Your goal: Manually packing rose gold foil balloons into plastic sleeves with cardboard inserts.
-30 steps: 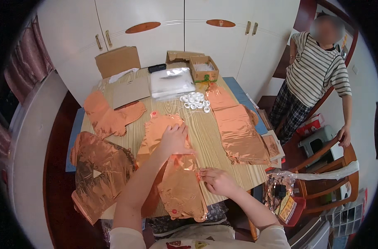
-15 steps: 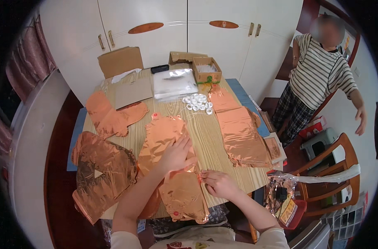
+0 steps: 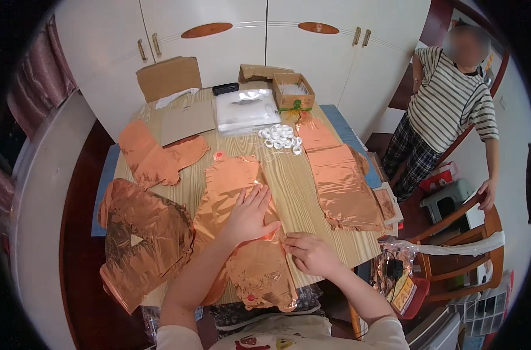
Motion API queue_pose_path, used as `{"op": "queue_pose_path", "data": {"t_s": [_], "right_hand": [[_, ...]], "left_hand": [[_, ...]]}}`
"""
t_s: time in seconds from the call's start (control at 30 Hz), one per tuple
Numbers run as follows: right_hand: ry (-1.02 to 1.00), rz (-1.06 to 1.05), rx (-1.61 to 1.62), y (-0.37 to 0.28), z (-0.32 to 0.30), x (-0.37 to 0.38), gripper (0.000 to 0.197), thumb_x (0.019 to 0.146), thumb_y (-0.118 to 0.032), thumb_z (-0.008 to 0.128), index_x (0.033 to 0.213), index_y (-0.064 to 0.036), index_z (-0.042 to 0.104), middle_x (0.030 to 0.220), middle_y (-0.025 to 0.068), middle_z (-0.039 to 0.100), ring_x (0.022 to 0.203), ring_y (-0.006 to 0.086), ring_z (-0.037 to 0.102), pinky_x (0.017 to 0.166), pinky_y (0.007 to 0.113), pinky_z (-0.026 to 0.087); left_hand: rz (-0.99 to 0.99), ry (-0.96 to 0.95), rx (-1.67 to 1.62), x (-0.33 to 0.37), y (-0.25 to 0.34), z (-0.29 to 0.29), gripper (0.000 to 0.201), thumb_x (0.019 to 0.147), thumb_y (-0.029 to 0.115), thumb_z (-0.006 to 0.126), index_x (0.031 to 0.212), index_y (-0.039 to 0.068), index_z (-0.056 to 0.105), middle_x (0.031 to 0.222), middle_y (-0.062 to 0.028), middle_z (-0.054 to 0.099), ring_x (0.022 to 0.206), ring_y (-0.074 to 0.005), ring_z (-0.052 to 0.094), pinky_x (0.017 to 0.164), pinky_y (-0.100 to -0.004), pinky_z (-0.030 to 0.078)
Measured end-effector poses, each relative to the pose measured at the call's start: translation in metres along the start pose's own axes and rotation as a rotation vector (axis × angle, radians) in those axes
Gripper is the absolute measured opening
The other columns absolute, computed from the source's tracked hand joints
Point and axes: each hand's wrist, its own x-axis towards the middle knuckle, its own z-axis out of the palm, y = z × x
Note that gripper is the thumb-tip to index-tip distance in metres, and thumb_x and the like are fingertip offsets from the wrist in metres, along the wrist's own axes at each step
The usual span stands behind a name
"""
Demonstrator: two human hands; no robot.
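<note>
A flat, uninflated copper-coloured foil balloon [image 3: 233, 175] lies lengthwise in front of me, its near end reaching the table's edge. My left hand [image 3: 251, 217] rests on its middle, palm down with fingers stretched out and thumb apart. At the balloon's right edge, my right hand [image 3: 312, 254] has its fingers drawn together on the foil; the fingertips are partly hidden. An A-shaped foil balloon [image 3: 152, 216] with a small triangular hole lies on the left. Beyond it is another folded foil balloon [image 3: 146, 154]. A long stack of copper foil [image 3: 347, 186] lies to the right.
Several white ribbon rolls [image 3: 282, 137], clear plastic bags [image 3: 248, 114] and a small cardboard box [image 3: 293, 93] sit toward the back of the wooden table [image 3: 297, 204]. On the right, a person [image 3: 446, 111] in a striped shirt stands with one hand on a wooden chair [image 3: 490, 233].
The person on the right has lowered an outstretched arm onto the chair back. My hands stay in nearly the same places on the foil balloon; the view has shifted slightly.
</note>
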Motion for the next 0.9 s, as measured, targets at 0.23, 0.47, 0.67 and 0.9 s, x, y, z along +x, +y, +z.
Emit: {"op": "queue_pose_path", "data": {"t_s": [0.23,0.47,0.67,0.9], "right_hand": [[0.004,-0.014,-0.006,0.004,0.002,0.001,0.029,0.072,-0.007,0.065,0.1,-0.0034,0.07,0.107,0.0089,0.068,0.11,0.0248,0.06,0.099,0.039,0.046],[-0.017,-0.021,-0.04,0.013,0.0,0.02,0.032,0.075,-0.009,0.063,0.106,-0.0029,0.069,0.111,0.0109,0.067,0.113,0.0267,0.06,0.102,0.04,0.044],[-0.055,-0.036,-0.042,0.038,0.005,0.043,0.042,0.071,-0.005,0.059,0.112,-0.0034,0.068,0.117,0.0096,0.066,0.119,0.0268,0.057,0.103,0.042,0.043],[-0.08,-0.043,-0.045,0.075,0.015,0.076,0.041,0.073,-0.005,0.057,0.112,-0.0041,0.069,0.119,0.01,0.066,0.12,0.0272,0.057,0.104,0.042,0.042]], "left_hand": [[-0.001,0.003,0.0,-0.002,-0.001,0.0,0.092,0.082,0.059,0.06,0.142,-0.006,0.035,0.149,-0.0202,0.036,0.141,-0.0343,0.03,0.115,-0.0521,0.02],[-0.007,-0.048,0.004,-0.001,0.0,-0.004,0.089,0.084,0.053,0.059,0.144,-0.006,0.032,0.151,-0.0206,0.032,0.142,-0.0352,0.027,0.115,-0.0539,0.018],[0.014,-0.032,0.033,-0.002,-0.005,0.006,0.08,0.087,0.044,0.054,0.144,-0.007,0.031,0.152,-0.0217,0.03,0.144,-0.0352,0.024,0.116,-0.0545,0.016],[0.007,-0.022,0.036,-0.004,-0.003,0.003,0.081,0.083,0.042,0.054,0.144,-0.006,0.032,0.153,-0.0209,0.031,0.145,-0.031,0.022,0.117,-0.0536,0.013]]}}
